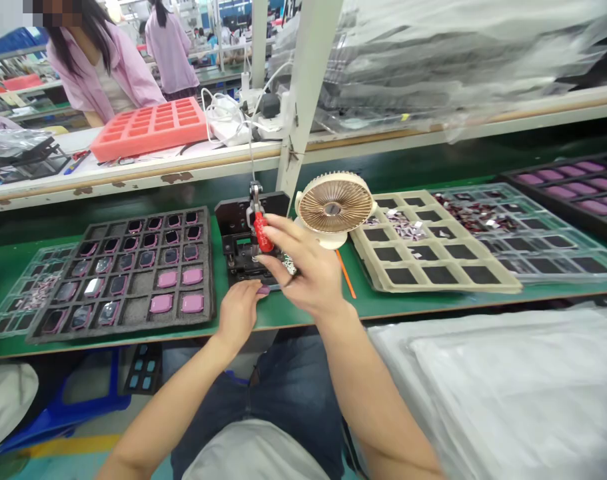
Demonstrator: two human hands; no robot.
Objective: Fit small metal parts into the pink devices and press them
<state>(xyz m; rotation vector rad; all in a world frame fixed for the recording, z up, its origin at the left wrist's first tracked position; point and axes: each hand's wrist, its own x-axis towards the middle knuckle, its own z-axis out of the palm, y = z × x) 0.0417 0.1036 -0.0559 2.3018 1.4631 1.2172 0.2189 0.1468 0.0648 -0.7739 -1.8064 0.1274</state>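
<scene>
My right hand [308,267] has its thumb and fingers around the lower end of a red toggle clamp handle [262,232]. This clamp stands upright on a black fixture [243,250] in the middle of the bench. My left hand [238,310] is closed at the fixture's front edge, its fingertips on a small purple piece [264,290], mostly hidden by the fingers. To the left lies a grey foam tray [138,310] with dark-screened watch cases [118,285] and several purple watch cases [192,303] lying in its pockets.
A small cream fan [333,208] stands right of the fixture, near an orange stick [346,275]. Beyond are a beige compartment tray [438,283] and a clear tray [548,267] with small parts. A shelf [183,175] holds a red foam tray [150,130]. Co-workers are behind it.
</scene>
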